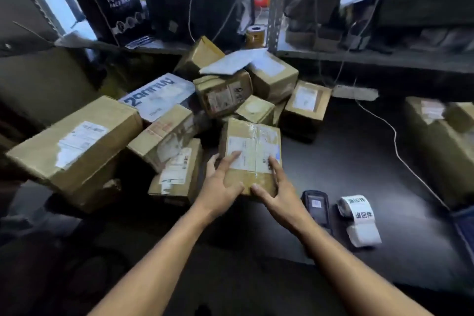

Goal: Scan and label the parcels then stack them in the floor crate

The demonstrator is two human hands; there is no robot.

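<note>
Both forearms reach forward from the bottom edge, bare, converging on one parcel (pixel 250 154). My left hand (pixel 220 182) lies on the parcel's near left corner: fingers spread and mostly straight, index resting on the white shipping label (pixel 243 152), thumb pressed to the near edge. My right hand (pixel 278 187) mirrors it on the near right corner, fingers straight along the top face, thumb on the near edge just beside the left thumb. Neither hand curls round the box; both rest flat and open against it. The parcel sits at the front of the pile on the dark table (pixel 346 161), tilted up toward me, taped across the label.

Right of the right hand, on the table: a black handheld scanner (pixel 316 206), screen up, and just beside it a roll of printed labels (pixel 357 215), a loose strip trailing toward me.

Left of the held parcel: a small labelled box (pixel 177 174), and further left a large carton (pixel 77 146).

Behind: a heap of brown boxes (pixel 230 90), jumbled and leaning on each other, with a white printed box (pixel 159 96) among them. A white cable (pixel 395 143) crosses the table on the right. Behind the heap, a shelf (pixel 372 58) holds dark items, blurred.
</note>
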